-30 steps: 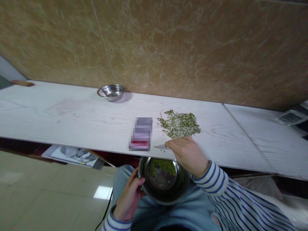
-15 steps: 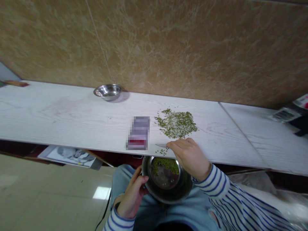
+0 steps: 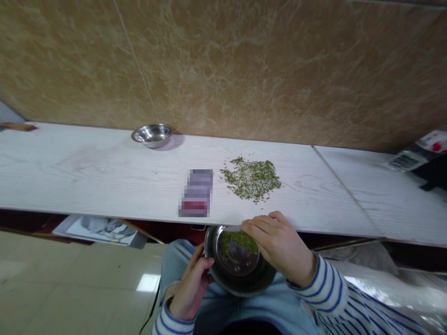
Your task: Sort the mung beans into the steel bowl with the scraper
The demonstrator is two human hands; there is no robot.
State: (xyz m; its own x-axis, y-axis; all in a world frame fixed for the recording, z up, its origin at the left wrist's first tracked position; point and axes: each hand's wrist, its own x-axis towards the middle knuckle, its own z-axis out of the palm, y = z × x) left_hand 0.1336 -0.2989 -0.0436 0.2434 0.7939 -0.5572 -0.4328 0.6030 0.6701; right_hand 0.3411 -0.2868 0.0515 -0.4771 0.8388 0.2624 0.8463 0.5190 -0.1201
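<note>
My left hand [image 3: 195, 284] grips the left rim of a deep steel bowl [image 3: 240, 287], thumb on the near side. The bowl sits over my lap, just under the table's front edge. Green mung beans [image 3: 240, 240] lie in its far part, and its bottom shows bare nearer me. At the table edge, above the bowl's far right rim, my right hand [image 3: 279, 242] is closed on a thin, flat, pale blade-like piece [image 3: 232, 228]; the rest of it is hidden in the fingers. Beyond this hand, more mung beans [image 3: 256, 179] are spread on the white table [image 3: 87, 186].
A blurred-out phone-like rectangle [image 3: 196, 193] lies left of the spread beans. Near the wall stands a small steel bowl [image 3: 152, 136]. A black item and a clear packet [image 3: 407, 160] are at the right. An open drawer [image 3: 101, 229] shows below the table at left.
My right hand has moved toward me with the flat piece, from the tabletop to its edge over the bowl. The few beans near the edge are gone from there. My left hand keeps its grip.
</note>
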